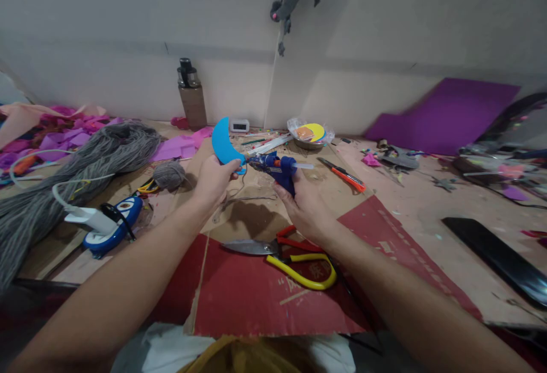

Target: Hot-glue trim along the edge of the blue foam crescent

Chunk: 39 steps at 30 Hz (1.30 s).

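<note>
My left hand (216,182) pinches the lower end of a bright blue crescent-shaped cutout (223,138), held up above the table. In my right hand (301,196) is a blue hot glue gun (280,169) with a pale glue stick out of its back. Its nozzle points left and meets the lower tip of the crescent; whether it touches I cannot tell. A thin grey strand (244,179) hangs by my left fingers. Below my hands, large scissors (273,248) with one red and one yellow handle lie on red printed cardboard (239,304).
Grey yarn (123,145) and a yarn ball (169,175) lie left, near a blue power strip (115,230) with a white plug. An orange utility knife (344,176), a metal bowl (310,144) with cutouts and a black phone-like slab (491,256) lie right. Purple sheet (448,117) leans on the wall.
</note>
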Motion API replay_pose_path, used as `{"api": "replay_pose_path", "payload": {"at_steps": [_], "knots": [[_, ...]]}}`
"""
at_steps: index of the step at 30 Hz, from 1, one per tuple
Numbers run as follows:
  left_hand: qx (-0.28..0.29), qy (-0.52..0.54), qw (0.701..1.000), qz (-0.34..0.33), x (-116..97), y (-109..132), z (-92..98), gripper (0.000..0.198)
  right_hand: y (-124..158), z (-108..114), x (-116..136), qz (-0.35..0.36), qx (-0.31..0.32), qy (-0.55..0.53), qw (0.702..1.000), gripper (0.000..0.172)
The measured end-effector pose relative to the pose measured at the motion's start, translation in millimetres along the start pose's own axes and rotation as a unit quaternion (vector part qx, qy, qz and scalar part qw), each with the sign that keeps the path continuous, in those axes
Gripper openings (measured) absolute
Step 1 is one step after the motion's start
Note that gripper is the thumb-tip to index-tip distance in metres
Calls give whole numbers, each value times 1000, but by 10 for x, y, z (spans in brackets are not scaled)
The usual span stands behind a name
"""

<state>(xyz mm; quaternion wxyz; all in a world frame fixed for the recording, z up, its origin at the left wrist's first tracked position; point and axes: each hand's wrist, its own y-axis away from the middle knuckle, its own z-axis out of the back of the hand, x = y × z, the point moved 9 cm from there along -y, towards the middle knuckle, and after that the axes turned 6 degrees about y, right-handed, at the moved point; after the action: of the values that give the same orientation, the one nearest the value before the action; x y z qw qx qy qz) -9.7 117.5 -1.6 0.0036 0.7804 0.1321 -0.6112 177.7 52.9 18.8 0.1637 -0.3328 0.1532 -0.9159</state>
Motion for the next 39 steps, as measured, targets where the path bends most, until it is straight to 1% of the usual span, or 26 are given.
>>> {"api": "replay_pose_path", "payload": {"at_steps": [4,9,17,20,24,28,35,39], "knots": [[-6,-10,1000,5,55,-6,8,18,-7,23,-13,10,-20,9,1000,38],[7,-26,1000,3,79,-4,-13,16,-9,18,-28,7,-19,24,1000,41],[-3,-8,1000,-5,-13,-1,15,18,3,-3,-6,-8,0,2,1000,42],[-1,-14,1000,-8,-22,5,9,19,-1,-2,-10,-5,-3,2,1000,42],[3,-29,1000,1,40,0,-4,21,-6,25,-28,10,-28,11,999,42],[15,-33,999,9,75,-3,-25,22,-7,12,-48,11,-29,13,999,41],[6,-27,999,-21,-48,-12,24,19,13,-21,-6,8,-10,-11,1000,39],[7,-15,1000,-20,-46,-7,15,19,9,-7,-10,7,-15,-12,1000,38]]}}
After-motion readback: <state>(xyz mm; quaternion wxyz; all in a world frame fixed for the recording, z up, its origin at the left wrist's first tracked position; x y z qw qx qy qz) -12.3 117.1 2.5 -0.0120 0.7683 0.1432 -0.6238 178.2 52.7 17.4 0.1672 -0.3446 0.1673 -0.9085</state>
